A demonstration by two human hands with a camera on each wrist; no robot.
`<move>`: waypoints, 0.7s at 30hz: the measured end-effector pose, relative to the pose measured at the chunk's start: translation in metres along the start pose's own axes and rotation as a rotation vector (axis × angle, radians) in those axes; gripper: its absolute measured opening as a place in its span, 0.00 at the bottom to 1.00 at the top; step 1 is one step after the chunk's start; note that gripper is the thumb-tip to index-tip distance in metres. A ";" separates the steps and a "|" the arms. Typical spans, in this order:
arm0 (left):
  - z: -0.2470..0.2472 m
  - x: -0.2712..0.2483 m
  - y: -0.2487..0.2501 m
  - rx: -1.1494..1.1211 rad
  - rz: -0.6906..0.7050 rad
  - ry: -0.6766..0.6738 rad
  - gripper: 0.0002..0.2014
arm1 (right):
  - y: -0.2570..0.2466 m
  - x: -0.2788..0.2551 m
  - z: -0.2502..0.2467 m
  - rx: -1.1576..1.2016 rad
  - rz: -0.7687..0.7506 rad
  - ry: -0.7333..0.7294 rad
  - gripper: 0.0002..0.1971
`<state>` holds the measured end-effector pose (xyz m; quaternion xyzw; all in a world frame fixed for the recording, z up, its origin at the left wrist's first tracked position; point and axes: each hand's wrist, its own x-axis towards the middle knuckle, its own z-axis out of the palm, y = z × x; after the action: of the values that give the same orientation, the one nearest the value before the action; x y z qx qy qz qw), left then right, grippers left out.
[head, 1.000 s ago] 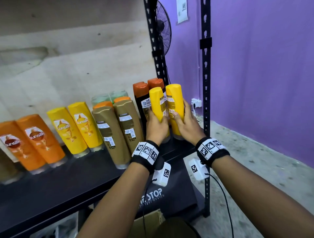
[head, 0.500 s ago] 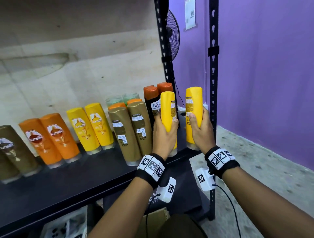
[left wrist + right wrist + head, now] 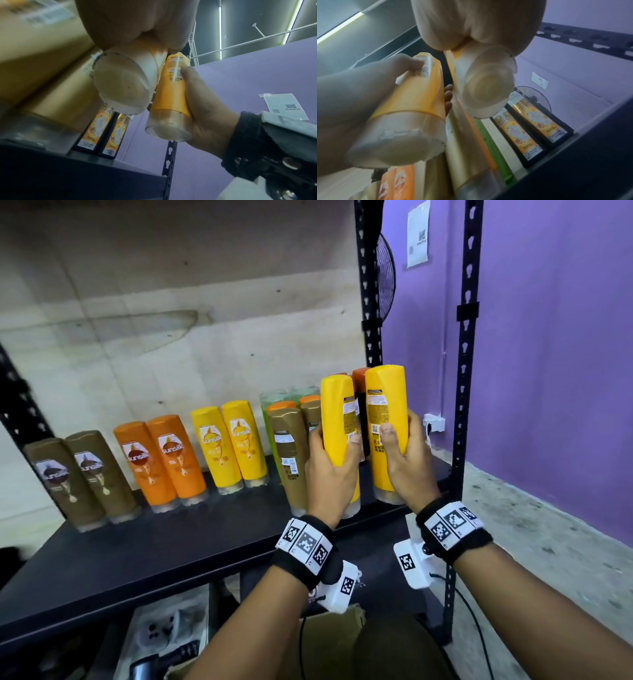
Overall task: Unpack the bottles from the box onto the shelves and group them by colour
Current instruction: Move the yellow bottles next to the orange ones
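Yellow plastic fills both my hands: my left hand [image 3: 329, 470] is wrapped round the middle of one yellow bottle [image 3: 339, 422], and my right hand [image 3: 407, 460] is wrapped round a second yellow bottle [image 3: 385, 405] just beside it, thumb pressed on the back label. Both bottles stand cap-down and are lifted clear of the black shelf [image 3: 171, 546], as the wrist views show their clear caps [image 3: 123, 86] hanging in air. To the left of my hands, beyond two brown bottles [image 3: 287, 446], stand the two yellow bottles [image 3: 229, 443] already shelved, and I judge mine belong beside them. I expect these bottles to be stiff, smooth and a little slippery, with some weight if full, so a firm hold round the waist over the label seems safest. Set down on those narrow caps they could topple easily, and the neighbours are close enough to knock over.
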<state>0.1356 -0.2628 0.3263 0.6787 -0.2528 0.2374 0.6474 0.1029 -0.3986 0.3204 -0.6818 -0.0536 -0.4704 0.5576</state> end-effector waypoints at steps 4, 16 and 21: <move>-0.028 0.000 0.000 0.028 0.034 0.050 0.23 | -0.009 -0.006 0.024 0.043 -0.001 -0.054 0.23; -0.123 -0.012 -0.010 0.130 0.041 0.179 0.18 | -0.043 -0.048 0.110 0.171 -0.043 -0.161 0.20; -0.157 -0.016 -0.029 0.163 0.015 0.228 0.21 | -0.039 -0.076 0.145 0.225 0.006 -0.231 0.27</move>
<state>0.1430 -0.1042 0.3020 0.6960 -0.1626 0.3374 0.6126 0.1221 -0.2323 0.3041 -0.6649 -0.1677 -0.3781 0.6220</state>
